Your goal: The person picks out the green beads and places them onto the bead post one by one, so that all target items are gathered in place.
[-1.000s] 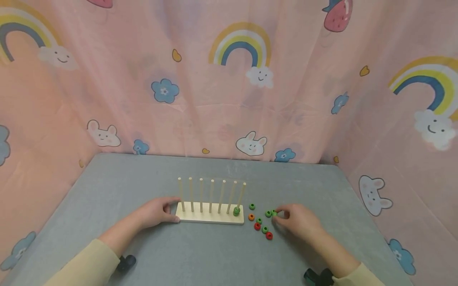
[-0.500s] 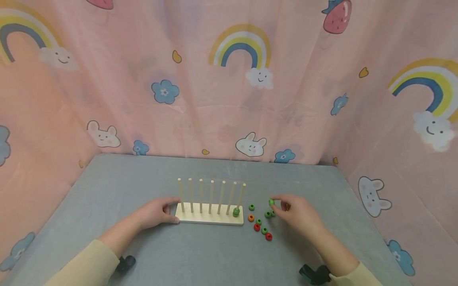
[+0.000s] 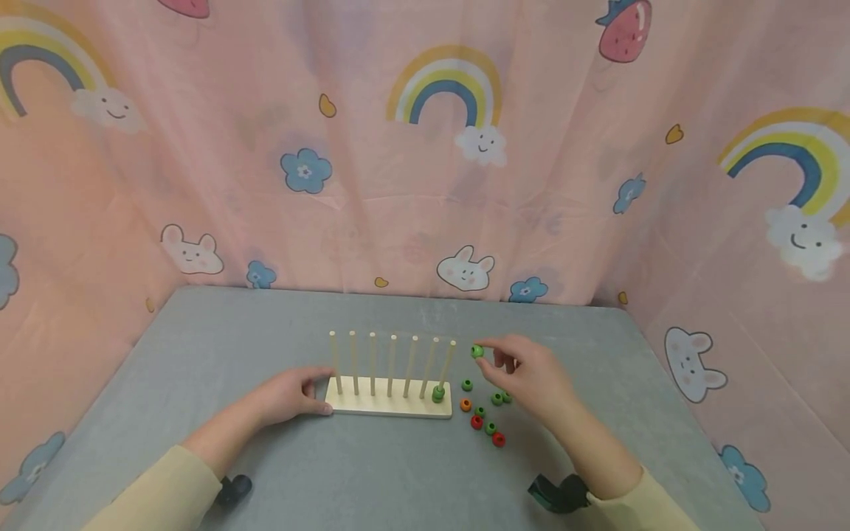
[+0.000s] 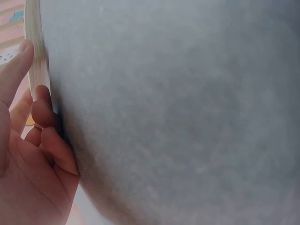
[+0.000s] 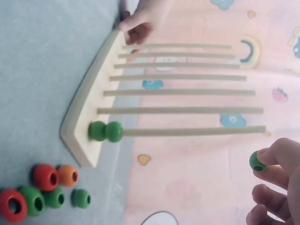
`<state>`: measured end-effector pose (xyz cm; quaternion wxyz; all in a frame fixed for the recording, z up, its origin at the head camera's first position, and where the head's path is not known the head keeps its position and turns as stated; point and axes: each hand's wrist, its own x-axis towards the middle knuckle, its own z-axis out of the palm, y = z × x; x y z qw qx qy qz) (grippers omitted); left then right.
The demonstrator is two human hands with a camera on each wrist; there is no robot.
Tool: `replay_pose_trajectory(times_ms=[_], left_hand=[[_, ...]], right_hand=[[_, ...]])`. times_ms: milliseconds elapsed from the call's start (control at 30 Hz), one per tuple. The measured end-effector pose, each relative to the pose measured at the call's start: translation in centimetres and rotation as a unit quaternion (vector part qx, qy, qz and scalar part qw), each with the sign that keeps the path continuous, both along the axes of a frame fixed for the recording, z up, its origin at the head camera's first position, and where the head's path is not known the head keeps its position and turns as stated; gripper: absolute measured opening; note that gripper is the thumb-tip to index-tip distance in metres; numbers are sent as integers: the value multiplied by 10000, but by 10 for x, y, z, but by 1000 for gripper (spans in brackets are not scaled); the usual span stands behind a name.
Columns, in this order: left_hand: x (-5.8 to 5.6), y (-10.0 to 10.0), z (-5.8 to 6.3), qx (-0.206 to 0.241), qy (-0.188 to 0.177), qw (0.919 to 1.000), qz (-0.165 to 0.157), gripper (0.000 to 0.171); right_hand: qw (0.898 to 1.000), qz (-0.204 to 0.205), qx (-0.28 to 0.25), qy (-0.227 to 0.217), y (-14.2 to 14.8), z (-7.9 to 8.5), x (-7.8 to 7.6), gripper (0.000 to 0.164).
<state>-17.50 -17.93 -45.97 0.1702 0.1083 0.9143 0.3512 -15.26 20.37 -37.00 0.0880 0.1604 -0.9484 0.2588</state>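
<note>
A pale wooden peg board (image 3: pixel 388 407) with a row of several upright pegs stands mid-table. My left hand (image 3: pixel 292 392) holds its left end, thumb on the near side and fingers on the far side. Two green beads (image 5: pixel 105 131) are stacked at the foot of the rightmost peg (image 5: pixel 194 131). Between thumb and index finger, my right hand (image 3: pixel 531 372) pinches another green bead (image 3: pixel 477 352). That bead is in the air, a little right of the rightmost peg's top and apart from it. In the left wrist view, my left hand (image 4: pixel 37 159) touches the board's edge (image 4: pixel 35 42).
Loose beads lie right of the board: several green ones (image 3: pixel 468 385), an orange one (image 3: pixel 466 405) and two red ones, the nearer red bead (image 3: pixel 499 439) closest to me. A grey table (image 3: pixel 372 472) carries everything. A pink patterned curtain (image 3: pixel 372 236) hangs behind and at both sides.
My right hand has lifted a green bead off the table and carried it up and left toward the rightmost peg. The left hand and the board have stayed in place.
</note>
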Motion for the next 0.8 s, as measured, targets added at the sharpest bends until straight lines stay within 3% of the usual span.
replay_pose_trajectory(times_ms=[433,800], left_hand=[[1,0,0,40,-28,10000,59,68],[1,1,0,-12,1,10000,61,69]], right_hand=[[9997,143,-108,177,-20,14,-4,22],[9982,369,-319,360,-23,16,-8,19]])
